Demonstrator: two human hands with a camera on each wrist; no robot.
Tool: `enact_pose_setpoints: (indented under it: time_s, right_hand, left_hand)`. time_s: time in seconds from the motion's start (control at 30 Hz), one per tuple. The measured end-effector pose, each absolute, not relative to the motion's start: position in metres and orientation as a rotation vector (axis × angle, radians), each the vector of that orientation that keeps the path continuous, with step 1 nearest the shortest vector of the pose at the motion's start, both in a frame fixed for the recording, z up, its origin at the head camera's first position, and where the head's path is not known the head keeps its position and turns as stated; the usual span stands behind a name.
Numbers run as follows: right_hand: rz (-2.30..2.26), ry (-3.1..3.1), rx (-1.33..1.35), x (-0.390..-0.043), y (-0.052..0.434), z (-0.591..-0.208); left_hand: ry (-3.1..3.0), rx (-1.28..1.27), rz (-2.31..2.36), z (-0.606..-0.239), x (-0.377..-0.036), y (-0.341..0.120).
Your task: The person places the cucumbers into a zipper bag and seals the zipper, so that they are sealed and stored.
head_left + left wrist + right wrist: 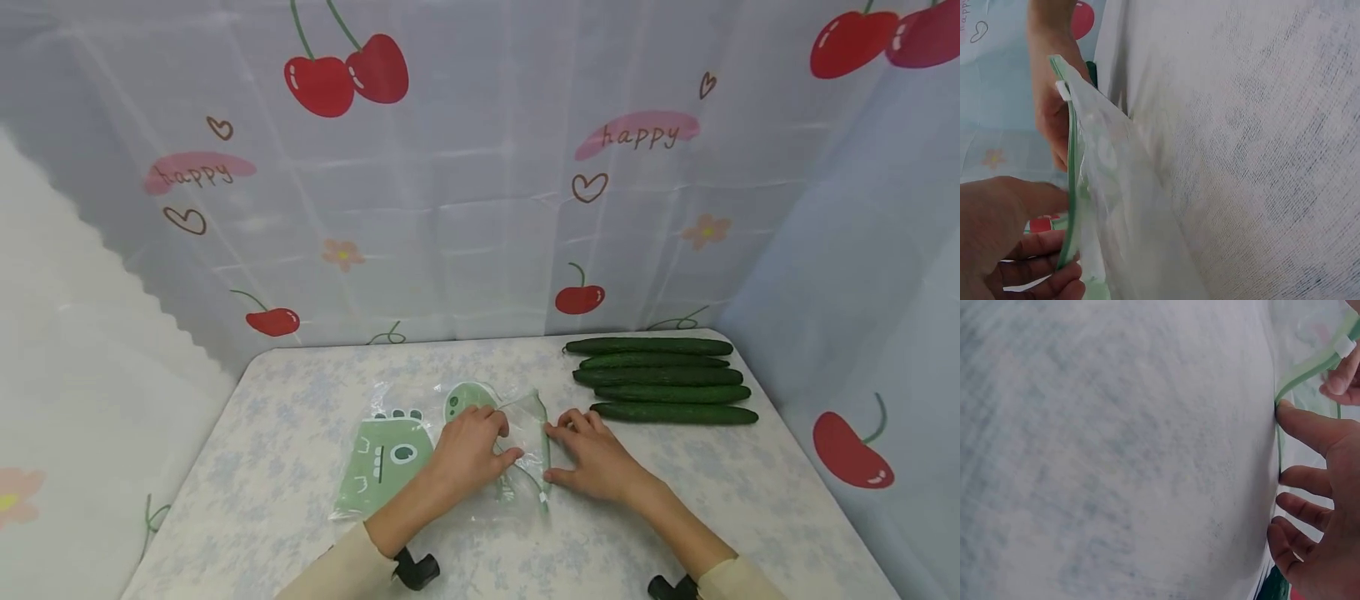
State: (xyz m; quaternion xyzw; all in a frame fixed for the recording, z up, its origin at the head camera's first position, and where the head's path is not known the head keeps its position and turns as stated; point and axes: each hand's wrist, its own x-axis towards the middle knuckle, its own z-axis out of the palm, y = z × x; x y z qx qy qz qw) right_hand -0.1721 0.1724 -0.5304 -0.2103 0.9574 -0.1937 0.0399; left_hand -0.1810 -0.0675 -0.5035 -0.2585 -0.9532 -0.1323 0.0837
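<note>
Left grip [471,447] is pinching the zip bag [450,450] at its green seal; right grip [592,454], fingers relaxed, is touching the bag's edge beside cucumbers [663,379] lying on the table [750,500].

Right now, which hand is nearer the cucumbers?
Right. The right hand rests at the bag's zipper edge, just short of the nearest of the cucumbers. The left hand lies on the bag, farther from them.
</note>
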Motion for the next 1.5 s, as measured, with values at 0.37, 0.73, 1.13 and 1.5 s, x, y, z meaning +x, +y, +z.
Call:
enact_pose_setpoints:
  time_s: [0.37,0.73,1.13,1.5]
  right_hand:
    - [-0.546,2.963,-0.897,-0.164,0.175,-0.527]
    - [-0.603,2.854,-0.72,-0.162,0.178,-0.53]
    - [-0.703,2.811,-0.718,-0.157,0.179,-0.526]
    - [-0.874,2.906,-0.718,-0.153,0.222,-0.515]
  left_hand:
    - [-2.92,-0.98,-0.569,-0.504,-0.178,-0.064]
    - [-2.97,-0.972,-0.699,-0.502,-0.177,-0.064]
    - [-2.856,-0.847,-1.084,-0.501,-0.175,-0.062]
    - [-2.849,-0.774,-1.522,-0.507,-0.184,-0.066]
